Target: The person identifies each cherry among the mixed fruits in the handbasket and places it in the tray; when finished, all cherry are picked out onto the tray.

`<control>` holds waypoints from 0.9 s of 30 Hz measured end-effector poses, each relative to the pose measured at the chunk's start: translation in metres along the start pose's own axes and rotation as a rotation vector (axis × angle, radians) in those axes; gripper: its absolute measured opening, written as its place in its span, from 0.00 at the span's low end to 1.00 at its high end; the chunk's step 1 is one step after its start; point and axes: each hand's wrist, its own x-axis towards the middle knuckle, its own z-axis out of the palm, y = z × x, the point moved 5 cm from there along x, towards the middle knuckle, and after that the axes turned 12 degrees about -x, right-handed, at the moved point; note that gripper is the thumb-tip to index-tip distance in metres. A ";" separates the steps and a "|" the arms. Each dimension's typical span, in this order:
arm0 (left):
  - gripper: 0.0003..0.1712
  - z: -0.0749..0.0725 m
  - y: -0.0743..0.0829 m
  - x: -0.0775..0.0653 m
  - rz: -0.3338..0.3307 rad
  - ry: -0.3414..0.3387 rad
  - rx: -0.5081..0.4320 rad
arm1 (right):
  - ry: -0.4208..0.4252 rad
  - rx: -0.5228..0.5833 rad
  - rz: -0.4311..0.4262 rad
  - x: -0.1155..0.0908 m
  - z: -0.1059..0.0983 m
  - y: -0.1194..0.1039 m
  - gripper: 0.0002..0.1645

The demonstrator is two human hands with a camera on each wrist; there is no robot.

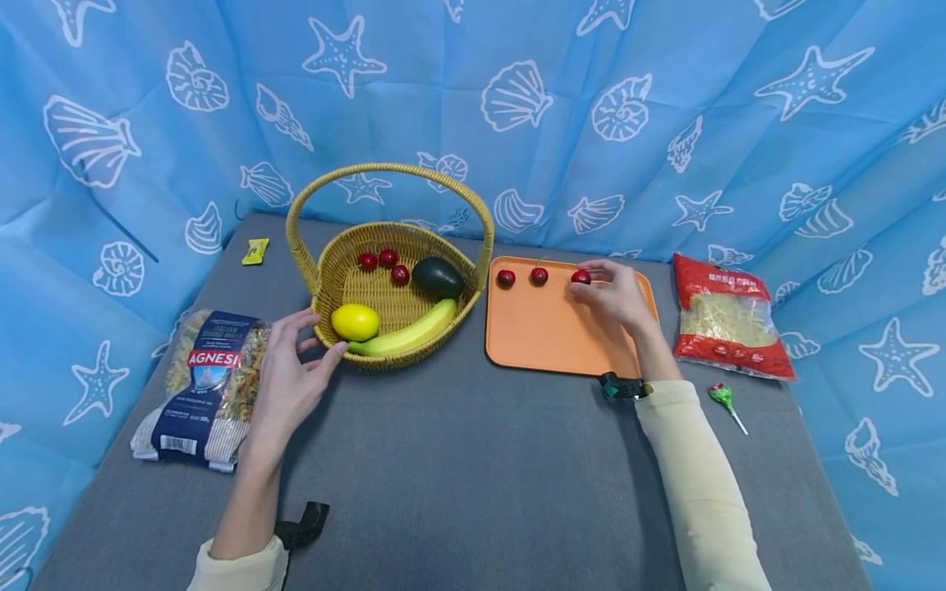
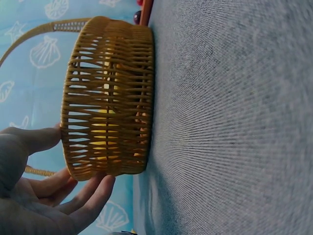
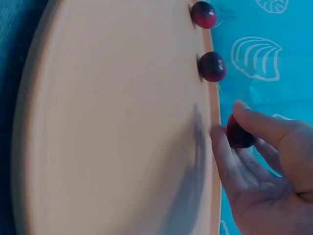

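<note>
My left hand (image 1: 291, 382) holds the left end of a wicker basket (image 2: 107, 103), its thumb and fingers against the rim and outer wall. In the basket lie a lemon (image 1: 355, 322), a banana (image 1: 410, 330), an avocado (image 1: 438, 277) and three red cherries (image 1: 388, 258). My right hand (image 1: 617, 295) pinches a cherry (image 3: 239, 132) between thumb and fingers over the far right part of an orange tray (image 1: 562, 328). Two more cherries, a left one (image 1: 506, 279) and a middle one (image 1: 539, 277), rest along the tray's far edge.
A pasta bag (image 1: 203, 386) lies left of the basket, with a small yellow wrapped candy (image 1: 254, 251) behind. Right of the tray are a red food bag (image 1: 727, 320) and a green lollipop (image 1: 723, 397). A blue shell-patterned curtain (image 1: 443, 98) encloses the grey table (image 1: 473, 476).
</note>
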 end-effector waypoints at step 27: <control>0.37 0.000 0.001 0.000 -0.010 -0.004 -0.001 | 0.071 -0.181 0.059 0.023 0.013 0.003 0.29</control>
